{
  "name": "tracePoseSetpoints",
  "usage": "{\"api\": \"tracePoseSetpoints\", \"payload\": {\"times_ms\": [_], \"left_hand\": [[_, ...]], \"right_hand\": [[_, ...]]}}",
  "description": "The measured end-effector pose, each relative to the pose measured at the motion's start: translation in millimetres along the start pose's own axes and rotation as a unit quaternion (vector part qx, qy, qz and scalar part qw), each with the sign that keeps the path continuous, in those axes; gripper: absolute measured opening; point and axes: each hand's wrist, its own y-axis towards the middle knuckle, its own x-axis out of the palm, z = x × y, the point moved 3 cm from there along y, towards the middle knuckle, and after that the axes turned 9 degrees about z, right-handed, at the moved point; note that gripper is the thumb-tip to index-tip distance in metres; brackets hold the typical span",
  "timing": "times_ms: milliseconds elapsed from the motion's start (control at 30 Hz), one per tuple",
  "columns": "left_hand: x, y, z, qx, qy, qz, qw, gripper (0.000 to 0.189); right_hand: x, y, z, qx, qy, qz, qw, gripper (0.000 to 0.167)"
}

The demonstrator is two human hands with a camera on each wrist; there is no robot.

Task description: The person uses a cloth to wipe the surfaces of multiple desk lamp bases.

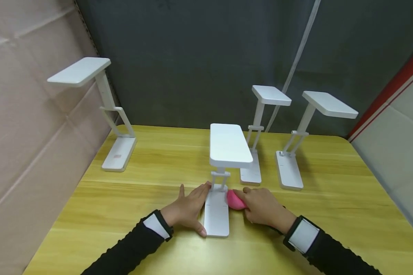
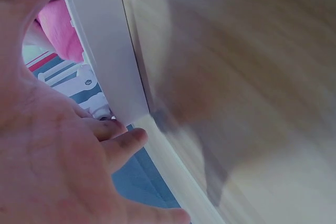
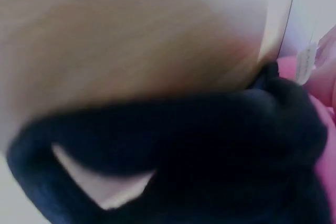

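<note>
A white folding stand (image 1: 217, 212) with a flat top plate stands on the table in front of me. My left hand (image 1: 189, 209) lies along the left side of its base, fingers straight toward the far end and thumb at the near corner. In the left wrist view, the fingertips (image 2: 137, 136) reach the end of the base edge (image 2: 113, 51). My right hand (image 1: 264, 206) grips a pink cloth (image 1: 235, 200) against the base's right side. The cloth (image 3: 321, 124) shows a small white tag in the right wrist view, where a dark strap hides most of that hand.
Similar white stands rise at the far left (image 1: 119, 154), behind the front stand (image 1: 250, 173) and at the right (image 1: 290, 173). The wooden table (image 1: 158, 152) meets a dark panel (image 1: 192, 68) at the back. A pale curtain (image 1: 31, 126) hangs along the left.
</note>
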Motion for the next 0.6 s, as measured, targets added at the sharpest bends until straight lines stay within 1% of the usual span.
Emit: {"api": "tracePoseSetpoints", "payload": {"times_ms": [133,233,333,433,500,600], "left_hand": [[-1.3,-0.4,1.9,0.001,0.000,-0.001,1.0000,0.138],[-1.5,-0.7,2.9,0.002,0.005,-0.003,1.0000,0.137],[-1.5,-0.9,3.5,0.003,0.017,-0.006,0.9998,0.137],[-1.7,-0.8,4.2,0.004,0.031,-0.009,0.9995,0.137],[-1.9,-0.7,4.8,0.005,0.034,-0.009,0.9994,0.137],[-2.6,-1.0,5.6,0.005,0.035,-0.010,0.9993,0.137]], "right_hand": [[-3.3,-9.0,-3.6,-0.033,-0.001,-0.012,0.9994,0.055],[-3.8,-16.4,-7.1,-0.065,-0.011,-0.021,0.9976,0.059],[-4.0,-24.0,-11.9,-0.095,-0.009,-0.021,0.9952,0.062],[-4.2,-32.2,-18.4,-0.122,-0.004,-0.013,0.9924,0.063],[-5.1,-37.8,-23.1,-0.138,-0.005,-0.007,0.9904,0.063],[-7.7,-45.3,-30.3,-0.151,0.002,-0.011,0.9884,0.064]]}}
